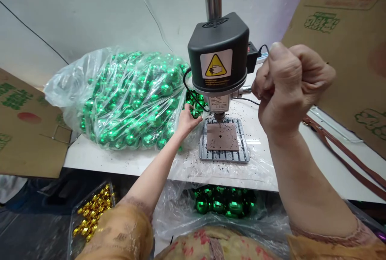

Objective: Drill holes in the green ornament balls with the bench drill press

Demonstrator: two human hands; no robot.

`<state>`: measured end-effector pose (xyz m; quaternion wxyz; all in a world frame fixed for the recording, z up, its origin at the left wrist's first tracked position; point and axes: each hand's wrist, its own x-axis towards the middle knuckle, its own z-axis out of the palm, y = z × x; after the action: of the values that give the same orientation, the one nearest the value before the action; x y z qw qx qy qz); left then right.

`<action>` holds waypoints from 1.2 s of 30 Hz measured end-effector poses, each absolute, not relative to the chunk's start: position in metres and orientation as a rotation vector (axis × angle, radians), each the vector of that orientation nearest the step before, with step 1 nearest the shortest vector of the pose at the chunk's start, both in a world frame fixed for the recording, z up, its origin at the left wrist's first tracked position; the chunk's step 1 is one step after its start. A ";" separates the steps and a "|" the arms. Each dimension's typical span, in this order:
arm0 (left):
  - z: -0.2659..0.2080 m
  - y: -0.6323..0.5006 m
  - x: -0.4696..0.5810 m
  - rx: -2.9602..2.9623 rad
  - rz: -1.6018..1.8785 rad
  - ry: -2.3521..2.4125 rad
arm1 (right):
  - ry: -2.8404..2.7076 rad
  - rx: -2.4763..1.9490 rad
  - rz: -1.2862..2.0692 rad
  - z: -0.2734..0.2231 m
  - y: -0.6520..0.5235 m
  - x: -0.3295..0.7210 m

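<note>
My left hand (189, 121) reaches in at the mouth of a clear plastic bag (132, 107) full of shiny green faceted balls (197, 109). Its thumb and fingers are apart beside the balls; some fingertips are hidden. My right hand (289, 87) is closed in a fist around the handle of a small drill press (218, 54); a metal lever (245, 90) runs from the press toward it, its end hidden by the fist. Beneath the drill bit, a brown square board (223, 141) with a dark hole lies on the slotted metal base (205, 153).
Dark shavings dot the white table (99, 157). Cardboard stands at left (33, 127) and right (346, 50). Below the table edge, more green balls (224, 203) lie in clear plastic. A clear container of gold balls (93, 211) is lower left. A brown strap (337, 147) lies at right.
</note>
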<state>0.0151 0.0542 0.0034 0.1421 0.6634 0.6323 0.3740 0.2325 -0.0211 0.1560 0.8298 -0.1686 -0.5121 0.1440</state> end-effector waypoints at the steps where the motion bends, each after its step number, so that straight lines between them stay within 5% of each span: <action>1: 0.007 0.044 0.015 1.807 1.160 1.798 | -1.092 -0.354 0.306 0.156 -0.022 0.232; 7: 0.012 -0.013 0.032 1.251 1.085 1.144 | -1.091 -0.295 0.312 0.155 -0.019 0.232; 12: -0.006 -0.023 0.048 1.063 1.200 1.159 | -1.098 -0.318 0.294 0.153 -0.018 0.233; 36: -0.036 -0.020 0.066 1.777 1.217 1.112 | -1.095 -0.368 0.335 0.156 -0.026 0.232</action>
<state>0.0658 -0.0204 -0.0360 0.3514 0.6863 0.4295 0.4701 0.2325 -0.0262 0.1561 0.8246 -0.1729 -0.5151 0.1575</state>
